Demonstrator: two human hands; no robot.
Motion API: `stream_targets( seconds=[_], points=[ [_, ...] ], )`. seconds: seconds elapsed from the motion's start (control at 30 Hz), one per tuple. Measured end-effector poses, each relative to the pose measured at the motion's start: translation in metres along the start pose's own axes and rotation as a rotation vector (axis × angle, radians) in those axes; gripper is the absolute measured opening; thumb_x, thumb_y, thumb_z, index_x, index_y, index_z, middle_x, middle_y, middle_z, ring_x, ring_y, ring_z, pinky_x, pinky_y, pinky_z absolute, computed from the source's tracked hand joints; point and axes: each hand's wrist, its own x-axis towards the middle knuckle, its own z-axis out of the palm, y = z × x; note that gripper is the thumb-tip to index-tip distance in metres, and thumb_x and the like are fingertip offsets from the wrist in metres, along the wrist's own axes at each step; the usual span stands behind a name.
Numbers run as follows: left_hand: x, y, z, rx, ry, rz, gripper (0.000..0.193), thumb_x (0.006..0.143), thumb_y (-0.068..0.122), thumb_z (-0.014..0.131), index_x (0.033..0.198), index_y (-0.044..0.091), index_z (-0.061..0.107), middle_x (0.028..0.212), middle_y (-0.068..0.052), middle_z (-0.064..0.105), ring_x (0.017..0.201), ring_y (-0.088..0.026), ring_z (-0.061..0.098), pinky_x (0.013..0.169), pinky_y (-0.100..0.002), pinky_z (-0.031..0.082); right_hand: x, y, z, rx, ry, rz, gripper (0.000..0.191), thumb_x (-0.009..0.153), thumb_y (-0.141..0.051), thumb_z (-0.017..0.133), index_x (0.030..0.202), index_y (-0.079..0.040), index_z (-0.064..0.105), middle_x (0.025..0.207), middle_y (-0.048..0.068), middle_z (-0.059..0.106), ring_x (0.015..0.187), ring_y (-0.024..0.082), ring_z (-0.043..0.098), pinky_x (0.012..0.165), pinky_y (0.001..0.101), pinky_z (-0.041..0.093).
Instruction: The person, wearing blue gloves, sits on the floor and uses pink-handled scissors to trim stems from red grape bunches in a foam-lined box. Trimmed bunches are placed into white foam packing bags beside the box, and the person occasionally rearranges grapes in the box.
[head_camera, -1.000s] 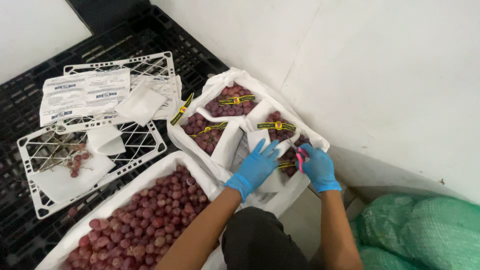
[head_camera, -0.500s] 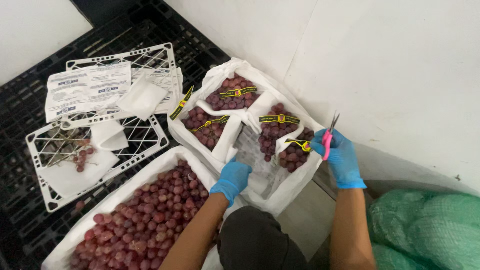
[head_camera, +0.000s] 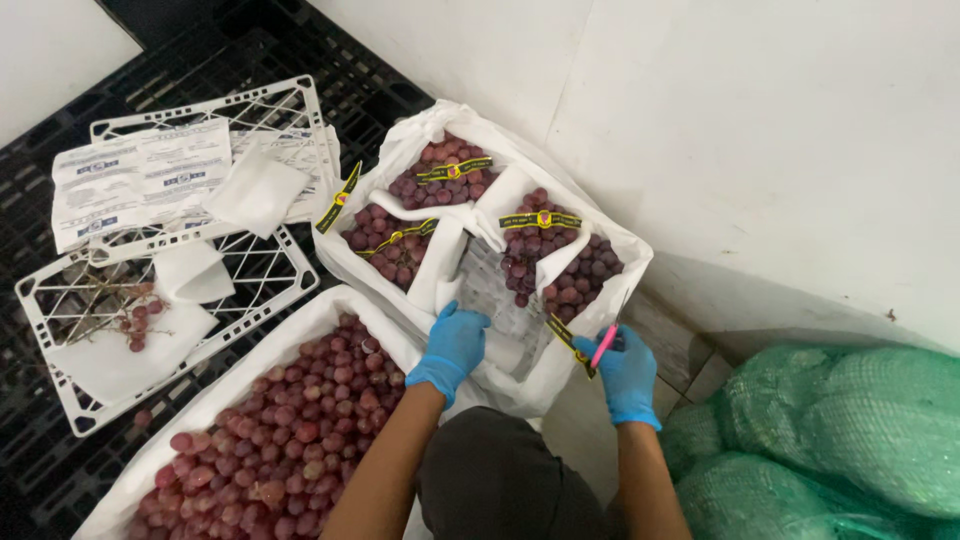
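The left hand (head_camera: 455, 345), in a blue glove, grips the near edge of the white-lined grape box (head_camera: 400, 150). The right hand (head_camera: 628, 372) clutches pink-handled scissors (head_camera: 604, 345) at the box's right corner, beside bagged red grapes (head_camera: 560, 265).

Looks like a fruit packing or sorting area, the back room of a produce business rather than anyone's home. Work happens at floor level on black plastic pallets (head_camera: 60, 180) against a plain white wall (head_camera: 760, 130). A white-lined box of loose red grapes (head_camera: 280, 430) sits beside a white carton of bagged grape bunches with yellow-black bands (head_camera: 480, 220). White plastic lattice crate lids (head_camera: 150, 300) and printed white paper sheets (head_camera: 140, 180) lie around, green mesh sacks (head_camera: 840, 440) are piled in the corner, and the worker wears blue disposable gloves (head_camera: 455, 345).
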Motion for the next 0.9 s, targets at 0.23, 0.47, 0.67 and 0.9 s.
stream_targets(
  seconds=[0.23, 0.47, 0.67, 0.9],
  points=[
    [0.0, 0.001, -0.002, 0.023, 0.019, -0.02, 0.023, 0.081, 0.008, 0.063, 0.1, 0.012, 0.076, 0.105, -0.008, 0.074, 0.105, -0.027, 0.066, 0.114, -0.044, 0.036, 0.001, -0.016, -0.012, -0.37, 0.181, -0.059, 0.052, 0.075, -0.044, 0.093, 0.1, -0.006, 0.066, 0.084, 0.017, 0.069, 0.078, 0.04, 0.064, 0.07, 0.0488, 0.051],
    [-0.004, 0.006, -0.004, -0.034, 0.079, -0.027, 0.033, 0.078, 0.001, 0.063, 0.106, 0.012, 0.077, 0.116, -0.009, 0.073, 0.111, -0.03, 0.064, 0.113, -0.044, 0.036, 0.036, -0.073, -0.006, -0.391, 0.24, -0.516, 0.043, 0.076, -0.036, 0.09, 0.104, -0.009, 0.069, 0.086, 0.015, 0.071, 0.08, 0.038, 0.068, 0.07, 0.0488, 0.051],
    [-0.004, 0.009, -0.006, -0.065, 0.082, -0.057, 0.03, 0.077, 0.001, 0.063, 0.101, 0.012, 0.077, 0.116, -0.008, 0.073, 0.112, -0.028, 0.065, 0.114, -0.044, 0.036, 0.091, -0.134, 0.048, -0.605, -0.012, -0.744, 0.032, 0.083, -0.042, 0.078, 0.101, -0.016, 0.07, 0.082, 0.016, 0.071, 0.078, 0.041, 0.068, 0.068, 0.0527, 0.051],
    [-0.003, 0.006, -0.006, -0.057, 0.095, -0.027, 0.03, 0.076, -0.001, 0.063, 0.1, 0.01, 0.076, 0.113, -0.008, 0.072, 0.111, -0.028, 0.065, 0.115, -0.045, 0.035, 0.09, -0.12, 0.035, -0.886, 0.042, -0.61, 0.029, 0.091, -0.05, 0.069, 0.097, -0.022, 0.071, 0.074, 0.018, 0.069, 0.073, 0.041, 0.068, 0.065, 0.0564, 0.05]
  ],
)
